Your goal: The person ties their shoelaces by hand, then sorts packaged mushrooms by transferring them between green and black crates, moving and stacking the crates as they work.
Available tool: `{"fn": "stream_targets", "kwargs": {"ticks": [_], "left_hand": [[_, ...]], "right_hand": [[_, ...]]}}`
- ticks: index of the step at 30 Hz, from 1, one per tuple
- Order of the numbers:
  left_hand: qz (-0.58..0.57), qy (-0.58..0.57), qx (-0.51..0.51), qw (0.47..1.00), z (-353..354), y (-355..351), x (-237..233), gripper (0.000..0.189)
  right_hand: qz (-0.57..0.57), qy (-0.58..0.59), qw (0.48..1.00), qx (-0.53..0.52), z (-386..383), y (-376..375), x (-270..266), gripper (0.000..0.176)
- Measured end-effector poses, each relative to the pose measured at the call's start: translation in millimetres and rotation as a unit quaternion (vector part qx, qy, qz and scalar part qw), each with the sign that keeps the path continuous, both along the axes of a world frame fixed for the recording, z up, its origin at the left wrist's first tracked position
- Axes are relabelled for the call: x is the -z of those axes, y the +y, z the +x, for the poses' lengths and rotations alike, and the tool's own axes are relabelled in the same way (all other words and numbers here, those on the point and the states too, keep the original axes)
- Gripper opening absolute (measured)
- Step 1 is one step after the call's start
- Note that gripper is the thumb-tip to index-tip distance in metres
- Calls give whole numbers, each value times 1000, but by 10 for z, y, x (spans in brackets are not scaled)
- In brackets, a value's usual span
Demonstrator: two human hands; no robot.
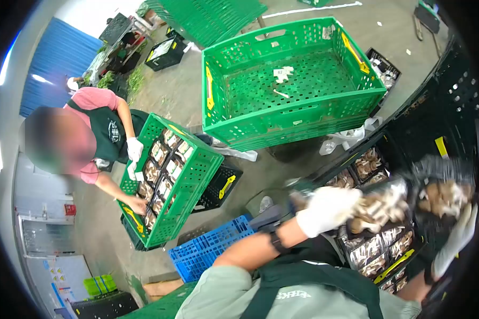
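Note:
My left hand [330, 210], in a white glove and blurred by motion, is closed on the near edge of a mushroom pack [378, 210]. My right hand [457, 239], also gloved, grips a second mushroom pack [444, 198] in a black tray with clear film. Both packs are held above a dark crate [418, 247] with a yellow handle. Rows of film-wrapped mushroom packs [367, 252] lie inside it. More packs [368, 162] show beyond my left hand. The fingertips of both hands are partly hidden.
A large green crate [292, 135] ahead has a label and scraps on its floor. To the left, a co-worker [101, 122] reaches into a tilted green crate [183, 207] of mushroom packs. A blue plastic pallet [210, 247] lies nearby. White plastic film [351, 135] is on the floor.

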State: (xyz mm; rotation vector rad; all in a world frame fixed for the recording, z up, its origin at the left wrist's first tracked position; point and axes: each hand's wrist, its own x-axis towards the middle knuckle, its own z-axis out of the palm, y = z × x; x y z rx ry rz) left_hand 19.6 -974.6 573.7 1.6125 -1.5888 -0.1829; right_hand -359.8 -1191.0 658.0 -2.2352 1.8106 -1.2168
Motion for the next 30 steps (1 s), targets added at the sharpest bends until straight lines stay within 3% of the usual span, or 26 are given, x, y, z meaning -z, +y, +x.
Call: {"fn": "stream_targets", "kwargs": {"ticks": [1,4,5,6,9,10,12,13,14,15,17,19,22,25,27,28,30], "left_hand": [[121,-33,-38,991,207,307,-202,8],[142,35,-221,964,725,1319,-241,9],[152,92,-284,942,880,1661,-223,9],[131,112,-335,927,1049,2010,-153,8],[132,134,-467,864,1525,2944,-140,6],[121,141,-499,847,1660,3193,-184,6],[116,143,-552,813,1878,3646,-190,7],[124,131,-575,798,1980,3896,-155,7],[157,90,-607,774,2066,4129,-156,8],[195,78,-635,744,2134,4319,-250,8],[208,0,-659,723,2291,4654,-358,7],[255,-65,-655,709,2420,4946,-432,9],[353,-113,-631,682,2567,5207,-483,14],[410,-72,-640,646,2617,5309,-518,15],[403,-26,-681,611,2642,5420,-491,15],[384,-3,-693,611,2658,5472,-431,15],[372,16,-692,619,2783,5513,-336,14]], "right_hand": [[3,-71,997,-10,300,-73,39,41],[-86,-135,975,-153,1827,162,-54,29],[17,-93,968,-233,2277,341,-251,20],[-65,-133,943,-298,2870,556,-297,19],[-4,-101,896,-432,4377,1379,-645,6],[-19,-86,868,-488,4855,1640,-699,5],[98,-43,783,-613,5751,2156,-761,8],[-98,7,719,-688,6224,2367,-652,12],[-95,1,675,-732,6681,2619,-489,20],[47,6,666,-744,7104,2908,-291,27],[17,68,579,-813,7779,3447,-7,30],[5,70,494,-866,8292,3864,469,30],[16,55,425,-903,8845,4266,1390,34],[-4,303,359,-883,8991,4356,1972,41],[99,390,393,-827,8987,4249,2225,43],[77,362,419,-829,8990,4273,2319,46],[30,354,400,-845,8934,4268,2344,49]]}}
